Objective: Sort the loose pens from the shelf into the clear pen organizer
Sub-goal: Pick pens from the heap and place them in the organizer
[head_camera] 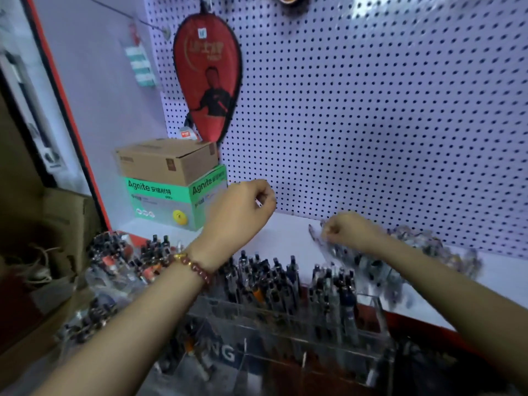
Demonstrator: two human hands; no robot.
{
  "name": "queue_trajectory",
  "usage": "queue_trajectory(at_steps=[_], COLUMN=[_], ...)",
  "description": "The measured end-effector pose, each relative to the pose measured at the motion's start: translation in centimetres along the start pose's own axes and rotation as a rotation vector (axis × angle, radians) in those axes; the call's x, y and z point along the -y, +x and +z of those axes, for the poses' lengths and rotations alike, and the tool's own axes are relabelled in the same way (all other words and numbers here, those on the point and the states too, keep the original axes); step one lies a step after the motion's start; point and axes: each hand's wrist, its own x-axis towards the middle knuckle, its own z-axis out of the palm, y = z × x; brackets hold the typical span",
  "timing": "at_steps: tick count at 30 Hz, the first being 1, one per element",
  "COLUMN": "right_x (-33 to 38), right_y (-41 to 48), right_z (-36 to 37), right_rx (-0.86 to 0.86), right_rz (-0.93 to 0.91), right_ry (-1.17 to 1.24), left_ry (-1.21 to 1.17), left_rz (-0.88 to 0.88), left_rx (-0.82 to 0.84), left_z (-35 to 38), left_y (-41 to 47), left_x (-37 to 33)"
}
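Evidently we curl the left hand (243, 207), hold unclear; the right hand (348, 231) pinches a clear wrapper (315, 234) that could slip, scattering pens (368, 262).

A white perforated pegboard wall (371, 110) is rising at the back; a red teardrop-shaped fabric paddle case (207, 78) is hanging on it.

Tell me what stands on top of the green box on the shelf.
A brown cardboard box sits on the green box. Its flaps look closed, so whatever is inside it is hidden, and it covers the green box's top.
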Motion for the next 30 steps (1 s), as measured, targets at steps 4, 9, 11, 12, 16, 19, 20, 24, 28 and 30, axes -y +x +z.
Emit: queue_trajectory(at_steps=[4,9,11,12,16,19,20,24,28,30], right_x=[0.4,1.2,1.2,1.2,1.8,1.9,1.9,1.7,1.7,1.6], right_y=[0.5,1.5,1.4,1.3,1.1,1.1,1.2,0.9,0.7,0.7], right_z=[2.0,2.7,2.6,2.6,3.3,3.8,3.8,3.5,2.8,2.0], right_rx=[-0.030,0.057,0.034,0.026,0.013,0.039,0.050,0.042,-0.001,-0.079], right_rz=[-0.058,0.042,0.047,0.044,0.095,0.144,0.142,0.169,0.183,0.197], right_ry=[-0.339,-0.363,-0.348,-0.355,-0.448,-0.489,-0.483,-0.357,-0.144,0.106], left_ry=[-0.038,-0.100,-0.130,-0.143,-0.161,-0.154,-0.152,-0.170,-0.201,-0.232], left_rz=[-0.050,-0.070,-0.066,-0.068,-0.076,-0.070,-0.066,-0.044,-0.030,-0.027], left_rx=[0.143,0.192,0.213,0.220,0.216,0.210,0.211,0.253,0.271,0.249], left_z=[2.8,3.3,3.2,3.3,3.3,3.3,3.3,3.2,3.3,3.3], left_y=[0.6,0.6,0.5,0.5,0.4,0.3,0.3,0.2,0.2,0.1], left_x=[1.1,1.7,1.6,1.6,1.4,1.3,1.3,1.2,1.4,1.5])
